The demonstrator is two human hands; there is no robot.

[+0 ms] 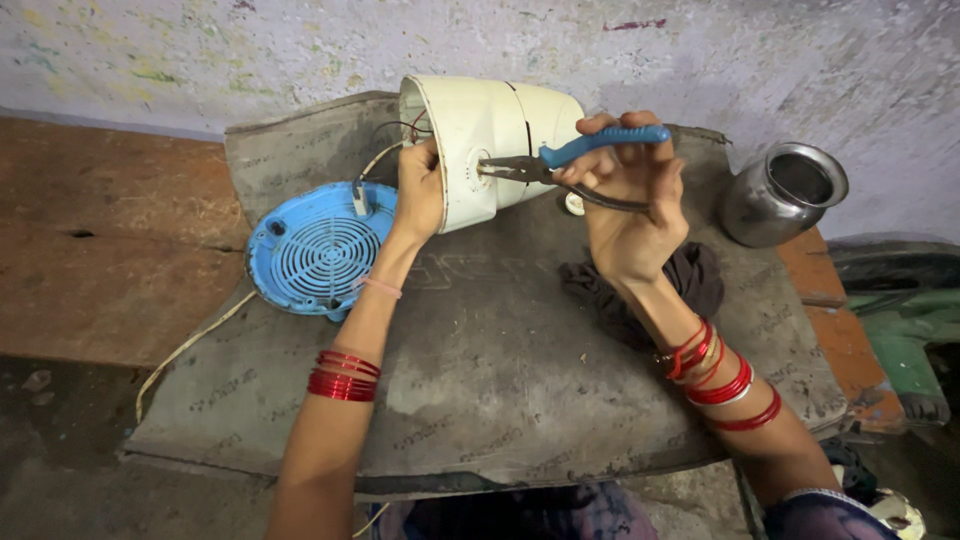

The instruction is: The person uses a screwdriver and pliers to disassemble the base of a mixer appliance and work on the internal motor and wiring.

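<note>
I've got L hand (420, 190) clamped on the tipped cream housing (478, 140) to steady it; R hand (630, 190) squeezes blue-handled pliers (560, 160), nose at its side fitting.

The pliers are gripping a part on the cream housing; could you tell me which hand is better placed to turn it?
Probably the right hand: it holds the pliers, while the left hand steadies the cream housing.

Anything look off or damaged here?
Yes. The cream appliance housing lies tipped on its side, with its blue vented base cover detached beside it and wires exposed between them. Left hand steadies it; right hand holds blue-handled pliers.
</note>
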